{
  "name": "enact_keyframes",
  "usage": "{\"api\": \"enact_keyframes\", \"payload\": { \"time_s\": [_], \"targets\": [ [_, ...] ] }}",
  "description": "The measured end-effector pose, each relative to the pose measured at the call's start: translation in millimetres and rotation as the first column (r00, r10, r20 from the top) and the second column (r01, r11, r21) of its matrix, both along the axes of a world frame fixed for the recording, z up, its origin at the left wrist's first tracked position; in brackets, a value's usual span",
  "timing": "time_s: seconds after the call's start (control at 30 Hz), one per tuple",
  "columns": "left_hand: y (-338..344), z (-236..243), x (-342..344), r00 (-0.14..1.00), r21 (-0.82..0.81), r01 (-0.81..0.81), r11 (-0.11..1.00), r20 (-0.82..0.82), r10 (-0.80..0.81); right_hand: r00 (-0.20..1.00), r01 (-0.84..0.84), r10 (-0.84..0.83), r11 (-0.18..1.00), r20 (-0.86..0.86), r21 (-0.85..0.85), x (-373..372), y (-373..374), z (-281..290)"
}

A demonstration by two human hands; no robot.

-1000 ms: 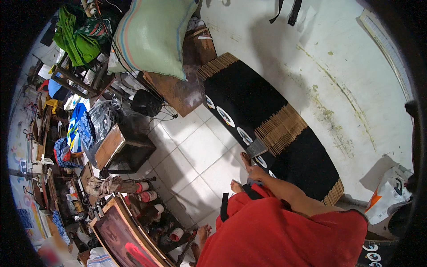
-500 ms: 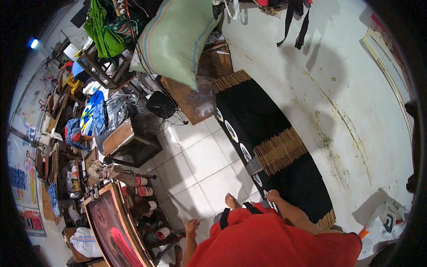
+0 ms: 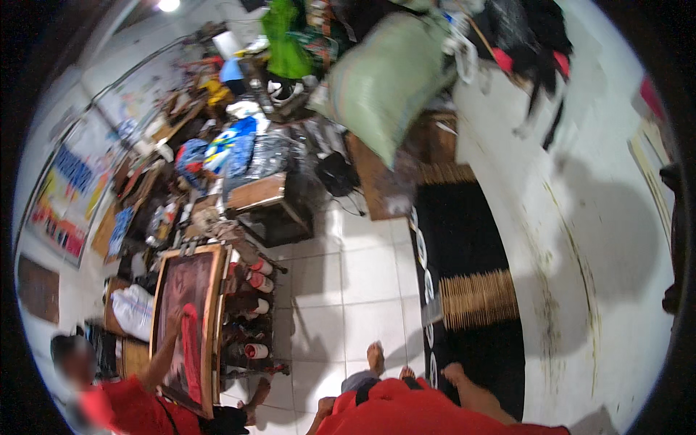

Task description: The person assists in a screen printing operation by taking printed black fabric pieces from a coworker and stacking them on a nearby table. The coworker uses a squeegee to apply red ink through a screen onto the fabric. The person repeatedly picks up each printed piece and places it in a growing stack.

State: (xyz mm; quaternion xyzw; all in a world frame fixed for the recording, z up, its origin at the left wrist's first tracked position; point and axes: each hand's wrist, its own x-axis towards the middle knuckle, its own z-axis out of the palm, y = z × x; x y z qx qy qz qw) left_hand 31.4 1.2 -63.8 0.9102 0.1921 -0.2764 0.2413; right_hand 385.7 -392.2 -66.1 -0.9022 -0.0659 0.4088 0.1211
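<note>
My right hand (image 3: 454, 374) is on or just above the black stack (image 3: 464, 221) that runs along the white wall, near the white round designs (image 3: 423, 249) on its left side. The stack has bands of thin tan slat ends (image 3: 475, 297) across it and a grey piece (image 3: 433, 308) at the middle band's left end. My left hand (image 3: 326, 404) hangs low at the bottom edge beside my red garment, partly out of sight. Both hands are blurred, so I cannot tell what, if anything, they hold.
A co-worker (image 3: 123, 402) in red at lower left has a hand on a wooden-framed screen with red ink, beside shelved pots (image 3: 255, 350). A crowded wooden stand (image 3: 257, 190), stuffed pale-green sack (image 3: 380, 80) and white wall (image 3: 580, 217) surround the tiled floor (image 3: 341, 275).
My view has swung left and upward, bringing the co-worker into sight at lower left. The stack now runs upright in the picture, and my right hand appears lower in it.
</note>
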Motion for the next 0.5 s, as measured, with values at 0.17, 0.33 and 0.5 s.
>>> {"api": "enact_keyframes", "payload": {
  "time_s": [0.17,0.33,0.5],
  "targets": [
    [-19.0,-41.4,-21.4,0.848,-0.110,-0.505,0.856,-0.246,0.469,0.903,0.267,-0.389,0.841,0.182,0.471,20.3,53.4,115.4],
    [-15.6,-28.5,-24.7,0.997,0.015,0.073,0.997,-0.032,-0.072,0.871,-0.117,-0.472,0.071,0.137,0.991,63.5,180.1,383.1],
    [10.9,32.3,26.2,0.957,-0.103,-0.288,0.952,-0.054,0.284,0.596,-0.780,-0.800,-0.597,-0.065,0.186,-16.9,200.0,662.0]
  ]
}}
